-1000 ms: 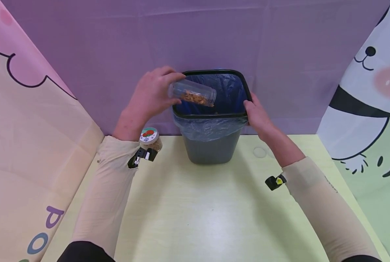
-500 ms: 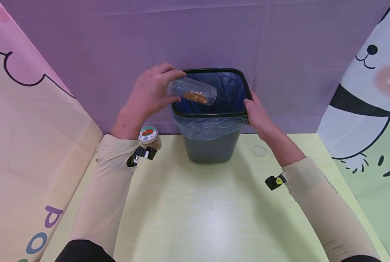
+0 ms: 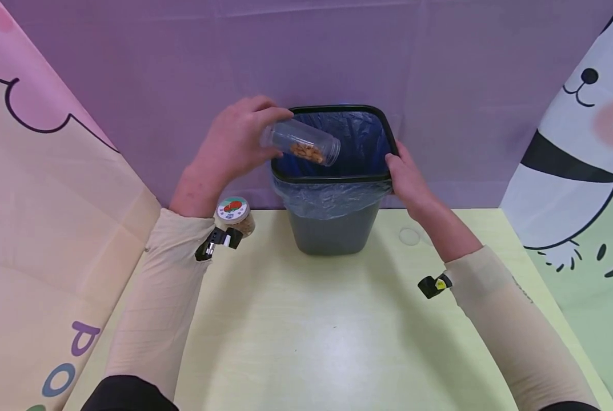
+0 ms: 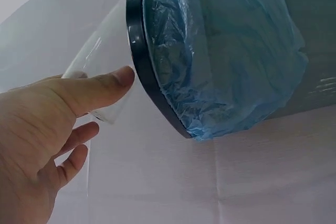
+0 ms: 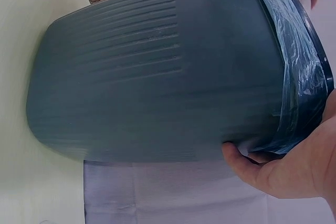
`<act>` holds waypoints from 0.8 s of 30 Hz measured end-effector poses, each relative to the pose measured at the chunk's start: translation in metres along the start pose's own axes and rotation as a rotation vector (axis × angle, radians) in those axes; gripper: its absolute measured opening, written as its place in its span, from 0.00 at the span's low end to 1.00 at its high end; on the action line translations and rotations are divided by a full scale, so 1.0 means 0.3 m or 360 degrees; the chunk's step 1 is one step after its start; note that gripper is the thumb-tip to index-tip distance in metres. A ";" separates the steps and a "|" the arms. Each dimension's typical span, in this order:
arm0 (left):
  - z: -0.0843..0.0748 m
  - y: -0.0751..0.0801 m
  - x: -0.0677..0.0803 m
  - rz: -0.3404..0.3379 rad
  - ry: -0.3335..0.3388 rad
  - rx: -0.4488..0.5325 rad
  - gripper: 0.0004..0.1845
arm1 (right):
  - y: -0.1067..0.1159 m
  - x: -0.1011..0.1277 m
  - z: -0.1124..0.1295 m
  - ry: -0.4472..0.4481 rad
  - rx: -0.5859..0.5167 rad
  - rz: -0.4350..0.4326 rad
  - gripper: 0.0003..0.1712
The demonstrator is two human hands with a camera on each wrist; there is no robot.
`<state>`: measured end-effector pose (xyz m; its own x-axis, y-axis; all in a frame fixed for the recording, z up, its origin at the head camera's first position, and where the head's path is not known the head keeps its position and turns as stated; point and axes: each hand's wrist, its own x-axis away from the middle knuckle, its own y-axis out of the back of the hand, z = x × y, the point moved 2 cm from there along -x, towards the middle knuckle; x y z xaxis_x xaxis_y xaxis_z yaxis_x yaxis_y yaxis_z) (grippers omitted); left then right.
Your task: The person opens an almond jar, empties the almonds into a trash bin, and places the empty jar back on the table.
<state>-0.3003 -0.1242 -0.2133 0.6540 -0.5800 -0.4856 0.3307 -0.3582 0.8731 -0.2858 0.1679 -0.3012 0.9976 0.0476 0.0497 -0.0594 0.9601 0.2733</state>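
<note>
Head view, left hand: the left hand (image 3: 234, 145) has its fingers curled round the base end of a clear jar (image 3: 300, 142), tipped with its mouth toward 4 o'clock over the open bin (image 3: 332, 231); brown nuts (image 3: 306, 152) lie near the mouth.
Head view, right hand: the right hand (image 3: 408, 182) grips the bin's rim at 3 o'clock, thumb on top, fingers wrapped under the blue liner (image 3: 327, 197).
Head view, worktop: a second, lidded jar (image 3: 235, 216) stands on the yellow worktop (image 3: 311, 331) at the bin's 9 o'clock; a clear lid (image 3: 409, 236) lies at its 4 o'clock.
Left wrist view: the thumb (image 4: 100, 90) presses the jar wall (image 4: 102, 51) just beside the black rim (image 4: 139, 56); the other fingers curl loosely below.
Right wrist view: fingers (image 5: 252, 169) hook under the liner edge, steadying the grey bin wall (image 5: 157, 77).
Doing it well: I judge the jar's mouth should stay inside the rim, tipped steeper so the nuts slide out, while the right hand keeps the bin from shifting.
</note>
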 end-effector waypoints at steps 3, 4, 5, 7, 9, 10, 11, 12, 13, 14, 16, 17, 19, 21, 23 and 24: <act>0.001 0.002 0.002 -0.0067 -0.0021 -0.0001 0.32 | 0.000 0.003 0.002 -0.0010 0.0004 0.0004 0.34; 0.002 0.001 0.004 -0.0100 -0.0036 -0.0006 0.31 | 0.001 0.003 0.003 -0.0010 0.0004 0.0008 0.34; 0.003 -0.002 0.005 -0.0125 -0.0056 -0.0006 0.31 | 0.000 0.004 0.003 -0.0009 -0.0001 0.0009 0.34; 0.004 -0.011 0.007 -0.0148 -0.0088 -0.0002 0.31 | 0.001 0.005 0.004 -0.0004 -0.0017 0.0011 0.34; 0.004 -0.022 0.009 -0.0127 -0.0094 0.0006 0.31 | 0.003 0.005 0.001 -0.0005 -0.0022 0.0009 0.34; 0.004 -0.027 0.011 -0.0104 -0.0090 0.0008 0.31 | 0.004 0.005 -0.001 -0.0008 -0.0021 0.0008 0.34; 0.004 -0.030 0.012 -0.0082 -0.0081 0.0015 0.31 | 0.004 0.005 -0.002 -0.0010 -0.0025 0.0008 0.34; 0.004 -0.032 0.013 -0.0067 -0.0069 0.0020 0.31 | 0.003 0.005 -0.003 -0.0012 -0.0027 0.0009 0.34; 0.004 -0.031 0.014 -0.0061 -0.0060 0.0020 0.31 | 0.003 0.003 -0.004 -0.0016 -0.0021 0.0010 0.34; 0.003 -0.030 0.014 -0.0064 -0.0058 0.0022 0.31 | 0.003 0.002 -0.005 -0.0020 -0.0023 0.0009 0.34; 0.003 -0.026 0.013 -0.0103 -0.0069 0.0015 0.31 | 0.004 0.000 -0.004 -0.0021 -0.0033 0.0006 0.34; 0.004 -0.024 0.012 -0.0130 -0.0078 0.0009 0.31 | 0.004 0.000 -0.003 -0.0022 -0.0032 0.0004 0.34; 0.003 -0.023 0.012 -0.0164 -0.0101 -0.0008 0.31 | 0.005 -0.001 -0.003 -0.0022 -0.0028 0.0001 0.34; 0.005 -0.027 0.013 -0.0161 -0.0111 -0.0020 0.31 | 0.006 0.000 -0.001 -0.0018 -0.0033 0.0006 0.34; 0.005 -0.034 0.015 -0.0128 -0.0106 -0.0015 0.31 | 0.007 0.003 -0.002 -0.0024 -0.0020 0.0011 0.34; 0.005 -0.038 0.015 -0.0104 -0.0102 -0.0010 0.31 | 0.009 0.004 -0.002 -0.0027 -0.0021 0.0009 0.34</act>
<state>-0.3022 -0.1240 -0.2254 0.5863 -0.6009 -0.5433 0.3757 -0.3925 0.8395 -0.2847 0.1706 -0.3010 0.9965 0.0484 0.0675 -0.0644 0.9635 0.2600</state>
